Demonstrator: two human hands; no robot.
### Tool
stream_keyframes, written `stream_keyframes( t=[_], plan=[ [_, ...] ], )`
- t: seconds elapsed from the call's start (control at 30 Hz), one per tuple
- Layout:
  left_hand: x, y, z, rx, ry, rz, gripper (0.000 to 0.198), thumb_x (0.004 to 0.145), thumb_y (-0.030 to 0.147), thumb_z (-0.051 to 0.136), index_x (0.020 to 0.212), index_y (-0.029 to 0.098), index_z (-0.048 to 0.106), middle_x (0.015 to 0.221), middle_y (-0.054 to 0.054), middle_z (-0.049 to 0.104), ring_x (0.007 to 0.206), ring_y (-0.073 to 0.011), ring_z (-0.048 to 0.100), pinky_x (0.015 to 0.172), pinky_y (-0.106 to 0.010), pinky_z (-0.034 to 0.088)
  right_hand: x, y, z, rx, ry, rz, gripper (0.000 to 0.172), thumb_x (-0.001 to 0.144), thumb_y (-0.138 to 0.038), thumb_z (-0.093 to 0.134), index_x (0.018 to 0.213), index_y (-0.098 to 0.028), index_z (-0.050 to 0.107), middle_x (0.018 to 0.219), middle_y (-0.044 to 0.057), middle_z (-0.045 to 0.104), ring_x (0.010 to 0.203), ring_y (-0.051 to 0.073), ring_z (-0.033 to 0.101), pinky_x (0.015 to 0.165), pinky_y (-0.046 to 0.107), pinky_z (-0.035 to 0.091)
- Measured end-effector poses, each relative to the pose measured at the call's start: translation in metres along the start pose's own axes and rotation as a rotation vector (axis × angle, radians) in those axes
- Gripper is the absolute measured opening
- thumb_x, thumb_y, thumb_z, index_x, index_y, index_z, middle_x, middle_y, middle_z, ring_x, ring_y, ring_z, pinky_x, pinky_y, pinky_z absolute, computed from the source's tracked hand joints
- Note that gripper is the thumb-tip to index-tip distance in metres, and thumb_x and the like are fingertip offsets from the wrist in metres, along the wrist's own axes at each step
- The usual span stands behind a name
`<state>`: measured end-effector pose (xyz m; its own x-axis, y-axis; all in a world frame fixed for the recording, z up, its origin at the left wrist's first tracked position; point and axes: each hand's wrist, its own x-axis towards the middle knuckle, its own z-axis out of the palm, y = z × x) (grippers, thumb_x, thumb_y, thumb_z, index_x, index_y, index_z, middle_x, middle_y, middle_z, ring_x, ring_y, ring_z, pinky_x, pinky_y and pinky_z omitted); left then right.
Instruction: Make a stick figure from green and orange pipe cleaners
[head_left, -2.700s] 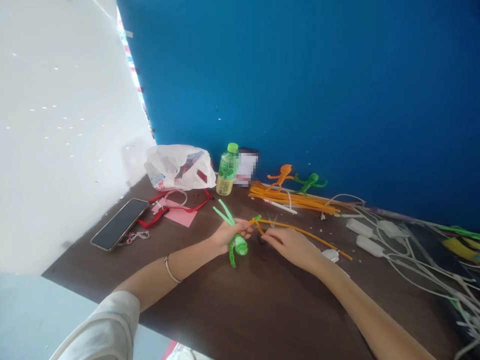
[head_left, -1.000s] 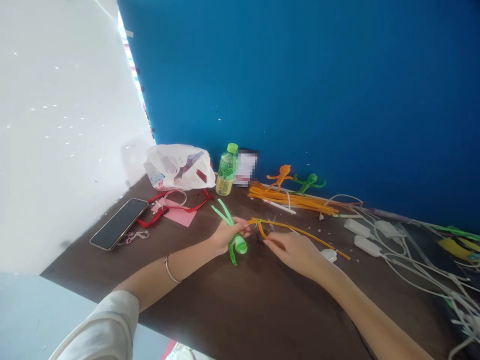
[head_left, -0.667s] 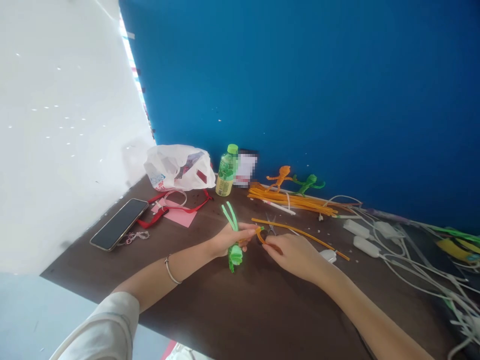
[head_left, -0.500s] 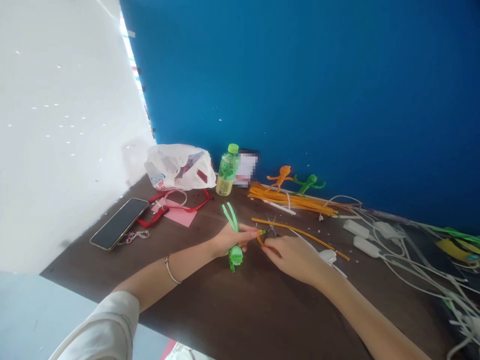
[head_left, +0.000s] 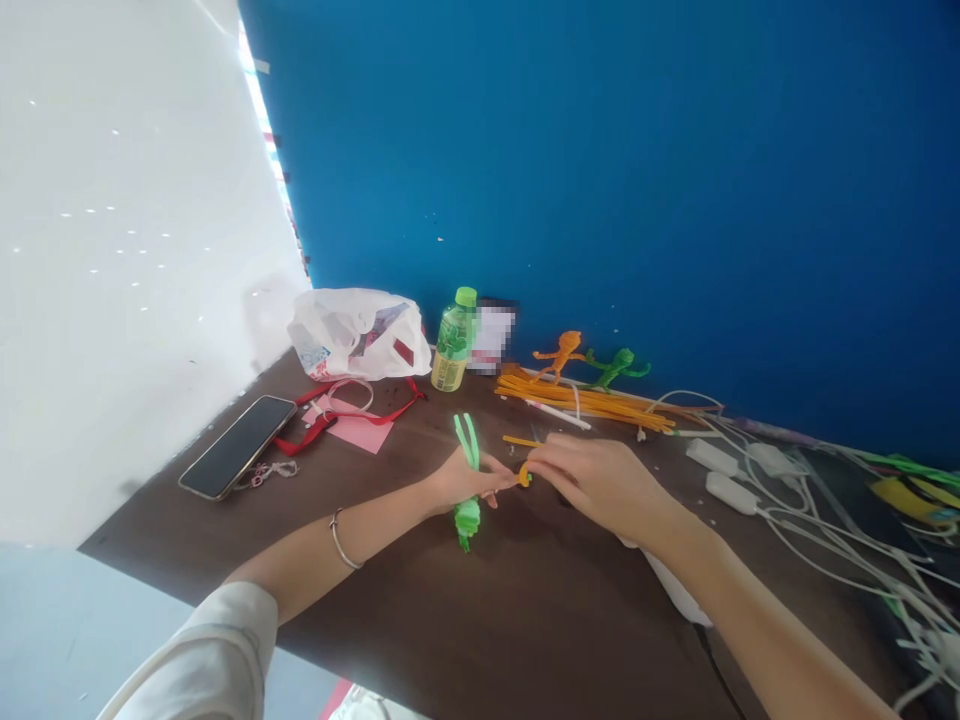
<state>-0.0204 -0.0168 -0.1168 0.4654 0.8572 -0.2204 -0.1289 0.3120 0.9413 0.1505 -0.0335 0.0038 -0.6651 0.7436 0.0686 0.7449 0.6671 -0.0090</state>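
Note:
My left hand [head_left: 469,480] is closed round a light green pipe-cleaner figure [head_left: 468,518], whose two straight green ends stick up above the thumb side. Its fingertips also meet a small orange pipe-cleaner piece [head_left: 523,474] with a bit of green on it. From the other side, my right hand [head_left: 581,470] pinches at this same small piece, thumb and fingers together. Behind the right hand, an orange pipe cleaner [head_left: 519,441] on the table is mostly hidden. A dark, thin tip beside it is largely covered. Under my right forearm lies a white tool-like object [head_left: 675,588] with a black cord.
Against the blue wall are an orange figure [head_left: 568,352], a green figure [head_left: 619,368], a bundle of orange pipe cleaners [head_left: 585,400] and a bottle [head_left: 451,345]. At left lie a phone [head_left: 238,446] and a plastic bag [head_left: 360,335]. White cables [head_left: 817,520] tangle at right.
My right hand has shifted up and over the scissors, hiding them and most of the loose orange pipe cleaner. The green figure has moved slightly down. The white object's body and cord now show.

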Motion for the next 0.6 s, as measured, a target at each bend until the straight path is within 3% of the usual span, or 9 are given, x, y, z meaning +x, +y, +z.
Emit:
stream_keyframes(
  t=[0.1,0.2,0.33,0.43,0.6],
  plan=[
    [-0.001,0.0,-0.001,-0.032,-0.13,0.013,0.03,0.053,0.035,0.074,0.066,0.009,0.065,0.042,0.005,0.044,0.041,-0.0066,0.045,0.048,-0.025,0.044,0.011,0.01,0.011,0.14,0.016,0.104,0.032,0.088,-0.033,0.033,0.08,-0.024,0.063,0.083,0.001,0.065,0.072,0.014,0.058,0.057,0.022,0.036],
    [-0.001,0.002,-0.001,-0.144,-0.15,0.022,0.028,0.054,0.035,0.073,0.057,0.01,0.06,0.04,0.005,0.042,0.039,-0.0053,0.043,0.048,-0.023,0.042,0.013,0.016,0.027,0.227,-0.042,0.208,0.035,0.087,-0.036,0.032,0.077,-0.026,0.064,0.082,0.0,0.066,0.073,0.016,0.058,0.058,0.024,0.037],
    [0.001,0.003,0.0,-0.321,0.002,-0.002,0.03,0.053,0.036,0.073,0.058,0.011,0.057,0.041,0.006,0.043,0.039,-0.0034,0.041,0.049,-0.021,0.042,0.002,0.011,0.04,0.215,-0.137,0.235,0.035,0.088,-0.036,0.031,0.073,-0.025,0.061,0.074,0.0,0.066,0.066,0.016,0.058,0.054,0.024,0.035],
    [0.003,0.002,0.0,-0.36,0.109,-0.031,0.031,0.052,0.035,0.074,0.064,0.011,0.058,0.046,0.006,0.047,0.043,-0.0032,0.044,0.053,-0.02,0.044,-0.009,-0.003,0.036,0.104,-0.186,0.188,0.035,0.087,-0.033,0.032,0.065,-0.022,0.057,0.063,0.001,0.062,0.056,0.014,0.055,0.05,0.023,0.031],
    [0.005,0.0,0.002,-0.289,0.181,-0.043,0.032,0.051,0.035,0.075,0.064,0.01,0.06,0.046,0.006,0.046,0.046,-0.0035,0.045,0.059,-0.024,0.048,-0.014,-0.019,0.013,-0.065,-0.091,0.073,0.033,0.087,-0.028,0.032,0.069,-0.02,0.058,0.062,0.002,0.062,0.052,0.012,0.053,0.048,0.023,0.027]
  ],
)
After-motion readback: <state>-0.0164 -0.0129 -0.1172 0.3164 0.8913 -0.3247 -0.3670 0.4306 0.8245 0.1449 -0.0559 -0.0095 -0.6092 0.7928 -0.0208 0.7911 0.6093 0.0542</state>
